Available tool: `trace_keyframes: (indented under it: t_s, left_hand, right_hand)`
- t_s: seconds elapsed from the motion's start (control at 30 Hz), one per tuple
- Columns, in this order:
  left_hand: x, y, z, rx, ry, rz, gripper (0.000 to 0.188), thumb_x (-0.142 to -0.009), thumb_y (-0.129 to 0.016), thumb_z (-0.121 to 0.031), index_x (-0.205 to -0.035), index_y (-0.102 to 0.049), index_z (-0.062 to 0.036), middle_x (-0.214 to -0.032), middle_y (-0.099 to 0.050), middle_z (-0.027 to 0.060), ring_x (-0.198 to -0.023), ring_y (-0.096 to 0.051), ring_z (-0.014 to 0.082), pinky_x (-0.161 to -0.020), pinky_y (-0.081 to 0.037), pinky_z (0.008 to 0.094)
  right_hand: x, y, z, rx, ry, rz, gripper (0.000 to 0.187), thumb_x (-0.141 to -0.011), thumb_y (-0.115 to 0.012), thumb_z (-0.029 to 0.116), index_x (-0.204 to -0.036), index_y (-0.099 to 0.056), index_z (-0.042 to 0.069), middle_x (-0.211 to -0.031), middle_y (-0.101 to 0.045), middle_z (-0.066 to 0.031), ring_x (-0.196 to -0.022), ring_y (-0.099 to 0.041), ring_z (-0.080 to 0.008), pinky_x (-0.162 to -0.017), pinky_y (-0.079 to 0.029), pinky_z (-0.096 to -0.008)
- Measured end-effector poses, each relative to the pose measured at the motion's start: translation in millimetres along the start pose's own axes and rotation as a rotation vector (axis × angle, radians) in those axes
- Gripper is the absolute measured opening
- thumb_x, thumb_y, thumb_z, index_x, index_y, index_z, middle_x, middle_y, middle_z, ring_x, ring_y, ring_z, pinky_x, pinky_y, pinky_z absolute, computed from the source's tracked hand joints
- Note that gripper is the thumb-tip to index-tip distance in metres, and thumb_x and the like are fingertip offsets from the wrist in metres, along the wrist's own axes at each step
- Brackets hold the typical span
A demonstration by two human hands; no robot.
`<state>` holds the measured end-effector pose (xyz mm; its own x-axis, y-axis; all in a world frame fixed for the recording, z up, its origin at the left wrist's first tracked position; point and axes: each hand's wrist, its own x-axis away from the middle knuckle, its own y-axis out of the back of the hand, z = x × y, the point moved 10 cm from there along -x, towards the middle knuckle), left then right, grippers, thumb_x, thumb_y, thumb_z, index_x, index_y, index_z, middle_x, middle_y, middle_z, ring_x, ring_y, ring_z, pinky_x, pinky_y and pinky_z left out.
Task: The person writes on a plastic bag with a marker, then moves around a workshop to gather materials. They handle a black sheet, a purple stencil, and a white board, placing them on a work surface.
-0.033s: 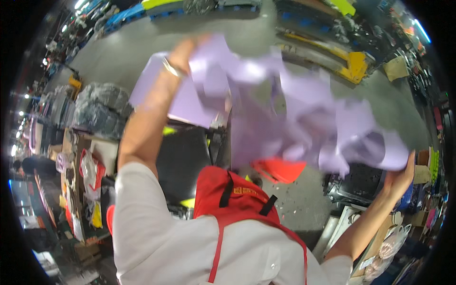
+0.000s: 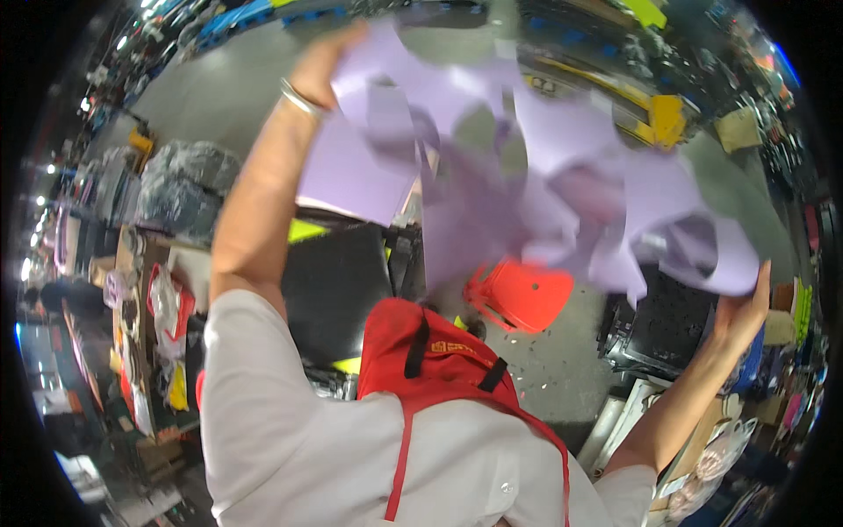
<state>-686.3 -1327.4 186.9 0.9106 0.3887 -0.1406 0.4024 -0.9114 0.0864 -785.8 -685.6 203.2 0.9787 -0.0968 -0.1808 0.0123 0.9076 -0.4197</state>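
Observation:
A thin lavender sheet (image 2: 571, 132) full of rounded cut-out holes hangs stretched out between my raised hands. My left hand (image 2: 327, 66), a bracelet at its wrist, is closed on the sheet's upper left corner; its fingertips are blurred. At the far right, my right hand (image 2: 742, 303) pinches the lower right end. The middle of the sheet sags and folds over itself. Behind its left part lies a flat lavender piece (image 2: 351, 171) with straight edges, close to a black surface (image 2: 338, 290). I cannot tell whether the sheet is fabric, foam or plastic.
A red stool (image 2: 531, 299) stands on the grey floor below the sheet. A yellow pallet jack (image 2: 665, 121) is at the far right. Plastic-wrapped bundles (image 2: 186, 189) sit at left, and a black machine part (image 2: 663, 329) is near my right hand. Small scraps dot the floor.
My left hand has moved a little up and left with its corner of the sheet. The sheet is spread wider, and more of the red stool shows.

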Motion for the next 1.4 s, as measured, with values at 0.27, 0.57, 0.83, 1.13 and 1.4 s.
trace_keyframes:
  t_s: [0.27,0.57,0.83,1.13,1.4]
  left_hand:
    - [158.2,261.4,-99.0,0.274,-0.196,-0.690,0.032,-0.088,-0.062,-0.021,-0.112,-0.061,-0.0013,-0.108,-0.065,0.0082,-0.096,-0.062,0.0183,-0.088,-0.047,0.0307]
    - [458.9,341.7,-68.6,-0.150,0.087,-1.308,0.037,-0.084,-0.068,-0.020,-0.113,-0.060,0.0030,-0.104,-0.065,0.0077,-0.094,-0.060,0.0128,-0.084,-0.045,0.0243]
    - [601.2,349.1,-50.5,0.016,0.217,-1.489,0.033,-0.090,-0.062,-0.026,-0.106,-0.063,0.0019,-0.101,-0.066,0.0089,-0.087,-0.061,0.0148,-0.080,-0.047,0.0264]
    - [700.2,355.1,62.3,0.256,0.176,-1.727,0.032,-0.092,-0.058,-0.022,-0.109,-0.062,0.0041,-0.103,-0.065,0.0073,-0.093,-0.061,0.0164,-0.084,-0.046,0.0283]
    - [784.5,316.2,-34.2,0.069,0.012,-1.824,0.037,-0.094,-0.054,-0.021,-0.122,-0.055,0.0038,-0.117,-0.059,0.0099,-0.104,-0.057,0.0185,-0.091,-0.044,0.0314]
  right_hand:
    - [-26.0,-214.2,-108.8,-0.019,-0.238,0.501,0.028,-0.089,-0.062,0.014,-0.111,-0.060,-0.003,-0.111,-0.063,-0.0099,-0.103,-0.058,-0.0161,-0.089,-0.045,-0.0309]
    - [32.3,-420.2,-188.3,0.192,-0.398,0.900,0.021,-0.085,-0.067,0.016,-0.101,-0.065,0.003,-0.094,-0.067,-0.0036,-0.081,-0.063,-0.0116,-0.074,-0.049,-0.0233]
    - [114.0,-602.0,-200.9,0.225,-0.384,1.200,0.029,-0.083,-0.066,0.021,-0.105,-0.065,0.002,-0.100,-0.064,-0.0058,-0.090,-0.059,-0.0149,-0.083,-0.045,-0.0284]
    - [317.3,-678.0,-337.7,0.513,-0.482,1.430,0.032,-0.081,-0.070,0.020,-0.100,-0.063,-0.004,-0.099,-0.064,-0.0113,-0.089,-0.061,-0.0180,-0.078,-0.049,-0.0331]
    - [353.2,-727.3,-301.4,0.106,-0.561,1.439,0.014,-0.080,-0.068,0.011,-0.081,-0.066,-0.003,-0.076,-0.064,-0.0105,-0.064,-0.061,-0.0205,-0.059,-0.049,-0.0353]
